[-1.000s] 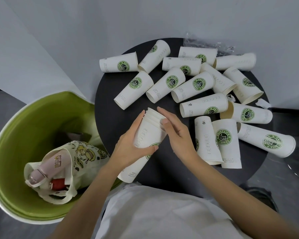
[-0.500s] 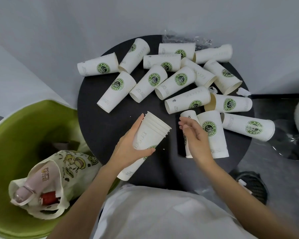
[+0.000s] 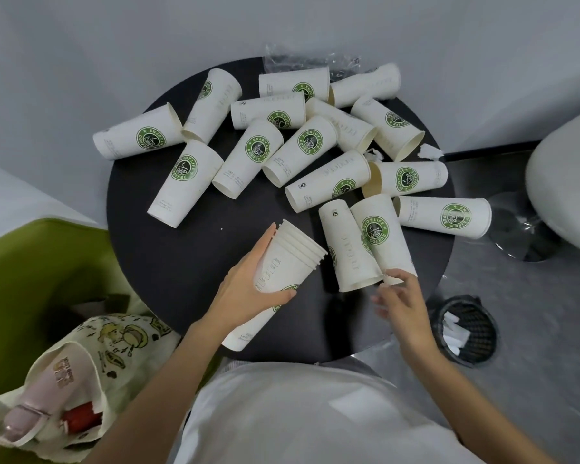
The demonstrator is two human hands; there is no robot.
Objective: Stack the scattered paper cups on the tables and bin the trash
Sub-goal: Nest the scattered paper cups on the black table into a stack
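Green tub [image 3: 31, 262]: sitting at far L, just beside the table edge.
Tote bag [image 3: 114, 346]: lying inside the tub, w/ a pink item & sth red poking out of its mouth.
Table [image 3: 168, 262]: round, black, taking up the centre.
Loose cups [image 3: 185, 182]: white paper w/ green logo, lying on their sides across the far half of the table, many touching or overlapping.
Left hand [image 3: 248, 289]: gripping the cup stack round its middle, thumb on the near side, fingers wrapping the far side.
Cup stack [image 3: 288, 259]: several nested cups, tilting, mouths pointing up & away, base hanging over the near table edge.
Plastic wrap [image 3: 298, 61]: clear, crumpled, lying at the far table edge behind the cups.
Logo cup [image 3: 379, 236]: lying on its side, mouth toward the person, touching a plain-side cup [image 3: 345, 249] on its L.
Right hand [image 3: 404, 306]: fingers spreading loosely, tips touching the logo cup's rim; can't tell if pinching it.
Paper scraps [image 3: 429, 151]: torn white bits lying btw cups near the R table edge.
Mesh bin [image 3: 466, 333]: black, standing on the floor R of the table, holding white paper.
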